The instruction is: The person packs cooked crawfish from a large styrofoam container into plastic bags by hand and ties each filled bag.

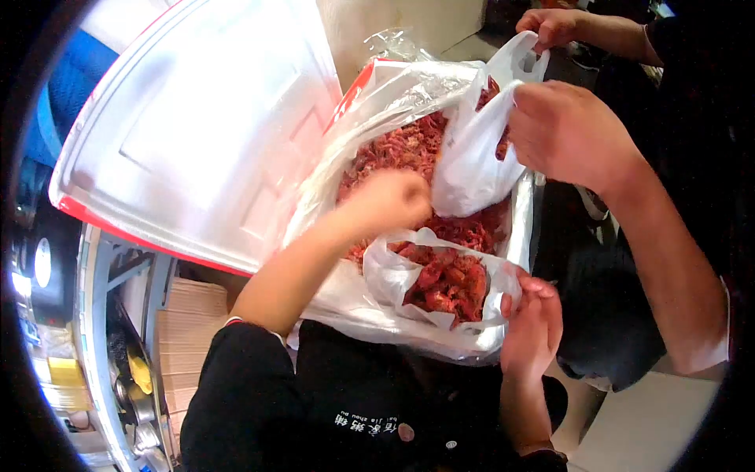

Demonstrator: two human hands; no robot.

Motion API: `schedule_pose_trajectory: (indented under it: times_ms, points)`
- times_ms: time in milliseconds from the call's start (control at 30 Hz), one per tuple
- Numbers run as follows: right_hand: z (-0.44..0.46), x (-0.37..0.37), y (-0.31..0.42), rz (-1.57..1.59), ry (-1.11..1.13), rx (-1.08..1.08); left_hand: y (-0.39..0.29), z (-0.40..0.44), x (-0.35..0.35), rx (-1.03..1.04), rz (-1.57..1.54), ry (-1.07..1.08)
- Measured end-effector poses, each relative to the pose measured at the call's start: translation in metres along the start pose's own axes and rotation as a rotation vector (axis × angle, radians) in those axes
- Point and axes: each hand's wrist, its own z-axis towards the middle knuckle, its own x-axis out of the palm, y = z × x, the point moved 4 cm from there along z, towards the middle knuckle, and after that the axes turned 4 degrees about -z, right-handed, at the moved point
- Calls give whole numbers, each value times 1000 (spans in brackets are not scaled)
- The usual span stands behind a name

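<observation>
A large foam box (523,228) lined with clear plastic holds a heap of red crayfish (401,149). My left hand (393,198) hangs over the heap, slightly blurred, its fingers curled in; what they hold, if anything, is hidden. At the box's near end, a white plastic bag (385,271) stands open with red crayfish inside. The fingers of my right hand (533,315) pinch this bag's right edge. Another white plastic bag (476,169), also containing crayfish, hangs over the heap just right of my left hand.
A co-worker at the right grips the second bag with one hand (574,130) and its handle with the other hand (550,30). The white box lid (204,134) stands open at the left. Below it are flattened cardboard (189,330) and a metal rack (98,307).
</observation>
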Motion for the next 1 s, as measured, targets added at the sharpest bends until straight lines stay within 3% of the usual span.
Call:
schedule_pose_trajectory:
  times_ms: [67, 100, 133, 200, 333, 400, 433, 467, 567, 733, 933, 1000]
  points:
    - [0, 4, 4, -28, 48, -78, 78, 49, -20, -112, 273, -210]
    - [0, 3, 4, -61, 46, -81, 118, 77, -22, -362, 263, -140]
    - [2, 2, 3, -62, 43, -89, 146, 97, -13, -354, 264, -142]
    - [6, 2, 2, -85, 71, -125, 156, 126, -16, -219, 370, -515]
    - [13, 2, -2, -111, 94, -183, 166, 169, 3, -344, 490, -304]
    - [14, -1, -6, -117, 71, -139, 211, 196, 14, -455, 534, -231]
    - [15, 0, -5, -109, 90, -137, 230, 205, 18, -320, 751, -369]
    - [16, 2, -4, -105, 98, -138, 224, 199, 9, -321, 565, -244]
    - [18, 2, -7, -93, 108, -131, 217, 169, -16, -398, 35, -293]
    - [15, 8, -5, -157, 51, -87, 189, 126, -35, -400, -256, -250]
    - [7, 8, -4, -140, 132, -84, 190, 144, -15, -340, 42, -212]
    - [6, 8, -4, -143, 113, -53, 167, 163, 5, 52, 329, -178]
